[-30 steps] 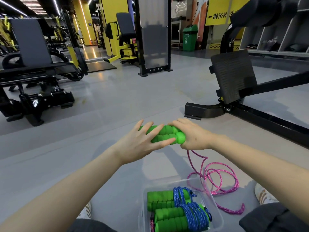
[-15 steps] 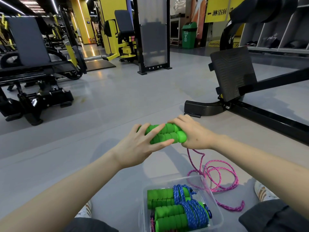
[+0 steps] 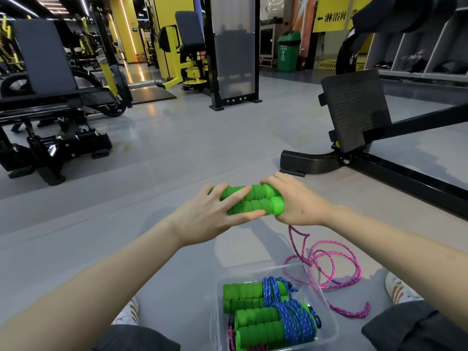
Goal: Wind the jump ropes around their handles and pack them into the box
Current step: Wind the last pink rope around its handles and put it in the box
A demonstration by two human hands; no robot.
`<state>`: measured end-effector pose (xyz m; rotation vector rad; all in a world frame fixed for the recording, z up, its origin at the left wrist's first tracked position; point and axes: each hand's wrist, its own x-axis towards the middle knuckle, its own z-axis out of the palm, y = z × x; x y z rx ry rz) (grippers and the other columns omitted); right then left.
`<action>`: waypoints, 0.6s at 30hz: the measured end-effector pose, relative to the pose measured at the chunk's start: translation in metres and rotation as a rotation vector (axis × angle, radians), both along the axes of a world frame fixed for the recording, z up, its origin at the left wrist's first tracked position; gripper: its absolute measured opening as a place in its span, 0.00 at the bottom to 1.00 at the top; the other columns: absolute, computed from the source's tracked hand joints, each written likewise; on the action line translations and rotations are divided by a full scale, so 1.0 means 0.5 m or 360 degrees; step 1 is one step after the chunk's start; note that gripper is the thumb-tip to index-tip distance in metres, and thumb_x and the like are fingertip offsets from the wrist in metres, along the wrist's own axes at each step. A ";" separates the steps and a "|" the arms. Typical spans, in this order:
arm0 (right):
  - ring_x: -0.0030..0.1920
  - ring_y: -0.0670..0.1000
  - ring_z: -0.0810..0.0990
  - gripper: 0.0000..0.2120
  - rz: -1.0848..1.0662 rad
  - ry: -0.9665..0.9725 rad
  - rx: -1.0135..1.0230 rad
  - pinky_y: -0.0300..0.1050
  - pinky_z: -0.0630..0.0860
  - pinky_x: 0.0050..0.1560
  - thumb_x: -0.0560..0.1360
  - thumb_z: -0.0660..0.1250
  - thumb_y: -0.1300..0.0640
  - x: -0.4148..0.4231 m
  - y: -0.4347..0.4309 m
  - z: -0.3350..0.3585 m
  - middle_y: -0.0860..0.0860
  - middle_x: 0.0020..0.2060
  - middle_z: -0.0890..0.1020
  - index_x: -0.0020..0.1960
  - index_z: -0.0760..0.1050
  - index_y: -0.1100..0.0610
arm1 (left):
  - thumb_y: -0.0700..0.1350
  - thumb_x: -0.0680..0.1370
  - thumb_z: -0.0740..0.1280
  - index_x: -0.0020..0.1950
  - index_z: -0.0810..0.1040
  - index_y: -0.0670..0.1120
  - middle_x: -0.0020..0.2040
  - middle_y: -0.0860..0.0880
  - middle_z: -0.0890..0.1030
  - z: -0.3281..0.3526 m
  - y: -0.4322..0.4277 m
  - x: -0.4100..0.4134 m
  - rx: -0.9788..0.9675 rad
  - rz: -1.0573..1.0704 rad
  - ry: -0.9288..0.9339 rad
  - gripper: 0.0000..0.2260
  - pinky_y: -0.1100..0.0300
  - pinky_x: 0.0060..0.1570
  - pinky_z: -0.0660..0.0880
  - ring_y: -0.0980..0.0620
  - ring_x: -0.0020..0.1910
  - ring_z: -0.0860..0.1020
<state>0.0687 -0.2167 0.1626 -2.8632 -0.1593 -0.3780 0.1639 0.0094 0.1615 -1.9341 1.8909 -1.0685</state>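
Observation:
Two green ribbed handles (image 3: 255,201) lie side by side in the air above the grey floor. My left hand (image 3: 212,216) grips their left part, fingers spread over them. My right hand (image 3: 296,201) is closed around their right end. From under my right hand a pink rope (image 3: 326,262) hangs down and lies in loose loops on the floor. Below, a clear plastic box (image 3: 326,325) holds green handles (image 3: 243,293) wound with blue rope (image 3: 293,317); a bit of pink rope shows at its lower left.
A black machine frame with a footplate (image 3: 354,110) stands close at the right. A black bench machine (image 3: 55,138) stands far left. My shoes (image 3: 398,290) and dark-trousered knees flank the box. Grey floor stretches ahead.
Both hands have kept hold of the green handles; they have shifted only slightly. The pink rope loops on the floor lie much as before.

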 end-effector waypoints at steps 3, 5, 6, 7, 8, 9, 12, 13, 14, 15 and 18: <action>0.48 0.54 0.74 0.25 0.0025 -0.0005 0.0020 0.49 0.73 0.48 0.62 0.63 0.57 -0.006 -0.004 -0.003 0.51 0.46 0.73 0.59 0.69 0.55 | 0.46 0.78 0.55 0.72 0.61 0.59 0.67 0.42 0.64 -0.001 -0.003 -0.006 0.0001 -0.0048 0.0140 0.22 0.50 0.39 0.75 0.39 0.47 0.75; 0.48 0.54 0.74 0.24 0.0011 -0.0058 0.0016 0.46 0.71 0.47 0.63 0.64 0.58 -0.008 -0.007 -0.005 0.51 0.46 0.73 0.59 0.70 0.54 | 0.46 0.76 0.60 0.71 0.61 0.60 0.67 0.42 0.64 -0.002 -0.010 -0.005 -0.0001 -0.0064 0.0173 0.24 0.50 0.39 0.75 0.39 0.47 0.76; 0.47 0.55 0.74 0.23 -0.0001 -0.0092 0.0005 0.43 0.68 0.45 0.64 0.65 0.59 -0.009 -0.008 -0.005 0.51 0.45 0.73 0.59 0.70 0.55 | 0.46 0.75 0.63 0.71 0.61 0.60 0.68 0.42 0.64 -0.004 -0.013 -0.003 -0.0002 -0.0071 0.0174 0.26 0.49 0.40 0.76 0.38 0.48 0.76; 0.46 0.55 0.74 0.22 -0.0012 -0.0125 -0.0010 0.40 0.64 0.43 0.64 0.66 0.60 -0.011 -0.008 -0.004 0.51 0.45 0.72 0.59 0.71 0.56 | 0.46 0.74 0.66 0.72 0.60 0.59 0.68 0.41 0.63 -0.005 -0.014 0.000 0.0005 -0.0078 0.0172 0.28 0.48 0.42 0.76 0.37 0.49 0.76; 0.46 0.55 0.74 0.22 -0.0008 -0.0157 -0.0025 0.37 0.60 0.43 0.65 0.66 0.60 -0.011 -0.007 -0.004 0.51 0.44 0.72 0.59 0.71 0.56 | 0.46 0.74 0.67 0.72 0.60 0.59 0.69 0.41 0.63 -0.006 -0.015 0.003 0.0018 -0.0086 0.0168 0.29 0.47 0.43 0.76 0.36 0.50 0.76; 0.46 0.55 0.74 0.22 0.0002 -0.0176 -0.0038 0.36 0.59 0.42 0.65 0.66 0.61 -0.011 -0.007 -0.003 0.51 0.44 0.72 0.59 0.71 0.56 | 0.46 0.74 0.67 0.72 0.60 0.58 0.69 0.41 0.62 -0.007 -0.015 0.005 0.0032 -0.0094 0.0162 0.30 0.47 0.44 0.76 0.35 0.51 0.76; 0.47 0.55 0.74 0.23 0.0049 -0.0160 -0.0013 0.39 0.63 0.44 0.64 0.66 0.60 -0.010 -0.008 -0.006 0.50 0.45 0.72 0.59 0.70 0.55 | 0.44 0.76 0.59 0.73 0.59 0.56 0.69 0.42 0.62 -0.006 -0.011 0.002 0.0059 -0.0099 0.0123 0.26 0.48 0.40 0.76 0.37 0.48 0.77; 0.47 0.55 0.74 0.25 0.0062 -0.0135 0.0016 0.42 0.67 0.45 0.63 0.66 0.60 -0.011 -0.009 -0.008 0.50 0.46 0.72 0.60 0.70 0.55 | 0.43 0.77 0.55 0.73 0.59 0.56 0.69 0.43 0.63 -0.005 -0.010 -0.001 0.0064 -0.0102 0.0093 0.24 0.49 0.38 0.76 0.37 0.47 0.77; 0.48 0.55 0.75 0.27 0.0079 -0.0112 0.0057 0.45 0.71 0.46 0.62 0.66 0.59 -0.012 -0.009 -0.011 0.50 0.47 0.72 0.61 0.69 0.54 | 0.42 0.77 0.53 0.73 0.60 0.55 0.68 0.44 0.64 -0.005 -0.009 -0.002 0.0071 -0.0108 0.0053 0.24 0.50 0.38 0.76 0.38 0.47 0.77; 0.49 0.54 0.75 0.29 0.0091 -0.0083 0.0112 0.48 0.73 0.48 0.61 0.66 0.58 -0.013 -0.009 -0.014 0.51 0.48 0.72 0.62 0.68 0.54 | 0.41 0.77 0.51 0.73 0.60 0.54 0.68 0.45 0.64 -0.005 -0.007 -0.003 0.0077 -0.0115 0.0006 0.24 0.50 0.38 0.76 0.38 0.47 0.77; 0.52 0.53 0.75 0.36 0.0093 -0.0011 0.0313 0.48 0.73 0.52 0.58 0.67 0.58 -0.016 -0.012 -0.014 0.52 0.52 0.73 0.66 0.67 0.54 | 0.39 0.77 0.48 0.73 0.60 0.51 0.67 0.46 0.64 -0.003 -0.004 -0.005 0.0085 -0.0138 -0.0128 0.24 0.50 0.38 0.75 0.38 0.48 0.77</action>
